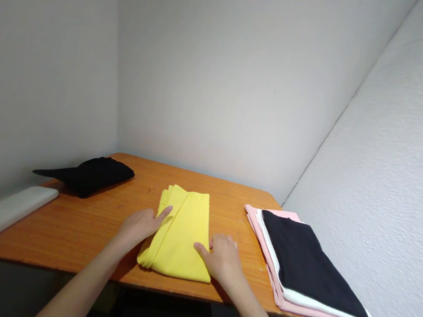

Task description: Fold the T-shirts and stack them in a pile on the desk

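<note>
A folded yellow garment (187,237) lies in front of me near the table's front edge, with layered folds along its left side. My left hand (140,227) grips its left edge, thumb laid on top and the other fingers down at the side, partly hidden. At the lower right edge, my right hand (222,255) holds the cloth with the thumb on top and the fingers curled beside it. Which kind of garment it is, I cannot tell from the folds.
To the right, a folded black garment (306,261) tops a stack with white and pink cloth (262,251). A bunched black cloth (98,173) lies at the back left, beside a long white object (10,212). Walls stand close around the wooden table (84,230).
</note>
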The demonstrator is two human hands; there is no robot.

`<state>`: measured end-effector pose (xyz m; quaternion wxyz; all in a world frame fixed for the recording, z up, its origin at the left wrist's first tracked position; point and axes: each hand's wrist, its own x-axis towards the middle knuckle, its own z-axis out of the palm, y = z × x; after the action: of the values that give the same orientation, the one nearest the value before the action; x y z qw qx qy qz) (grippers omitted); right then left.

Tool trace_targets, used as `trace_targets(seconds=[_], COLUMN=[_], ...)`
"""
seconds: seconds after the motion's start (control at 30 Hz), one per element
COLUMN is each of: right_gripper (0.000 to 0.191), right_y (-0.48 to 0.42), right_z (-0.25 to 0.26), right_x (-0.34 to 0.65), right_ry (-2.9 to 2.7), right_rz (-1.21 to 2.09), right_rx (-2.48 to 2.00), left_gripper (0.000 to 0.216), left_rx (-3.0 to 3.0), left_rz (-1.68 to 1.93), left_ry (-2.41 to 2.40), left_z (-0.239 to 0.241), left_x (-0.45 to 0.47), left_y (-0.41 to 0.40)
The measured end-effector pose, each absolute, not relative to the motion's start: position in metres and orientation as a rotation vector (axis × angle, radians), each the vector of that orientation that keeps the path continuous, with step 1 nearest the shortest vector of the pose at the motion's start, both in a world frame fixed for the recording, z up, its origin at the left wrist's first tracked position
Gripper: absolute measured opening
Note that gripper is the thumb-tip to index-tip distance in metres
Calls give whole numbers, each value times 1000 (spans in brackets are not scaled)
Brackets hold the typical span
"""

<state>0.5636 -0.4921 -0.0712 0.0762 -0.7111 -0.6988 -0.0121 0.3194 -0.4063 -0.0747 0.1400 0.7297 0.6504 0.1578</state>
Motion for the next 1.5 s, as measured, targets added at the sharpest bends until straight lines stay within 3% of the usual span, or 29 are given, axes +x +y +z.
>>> trace_targets(seconds=[0.27,0.47,0.67,0.83,1.03,1.2,1.3,1.4,1.5], right_gripper=[38,25,44,33,36,29,29,35,48], right_y=[-497,-506,-525,-533,-536,-544,-532,-500,-464], right_z=[-83,-75,-71,-85,-87,-89,-76,-58,-57], right_x=[567,567,559,548,559,569,571,563,549], right_ry=[-2061,-2017,-1947,-1969,-1875,-1950,-1929,-1982,-2186], right_rz=[40,7,-149,-215,-332,-260,-267,-254,-111], right_rx=[-2024,-2055,-2140,-2125,-2133,-2075,-2034,-1900,-1766], left_gripper=[35,35,50,42,40,35,35,36,38], left_rx=[2164,2151,2194,2347,2421,2410,2372,2607,2791], left_rz=[373,401,528,701,823,583,688,815,615], left_ry=[1914,2048,2120,2074,2068,1997,1982,1626,1326], left_z=[-77,-68,-73,-97,-84,-84,-70,-49,-47], left_x=[325,319,328,336,311,287,298,333,368], left_y=[-412,-429,-504,-537,-526,-522,-513,-492,-462])
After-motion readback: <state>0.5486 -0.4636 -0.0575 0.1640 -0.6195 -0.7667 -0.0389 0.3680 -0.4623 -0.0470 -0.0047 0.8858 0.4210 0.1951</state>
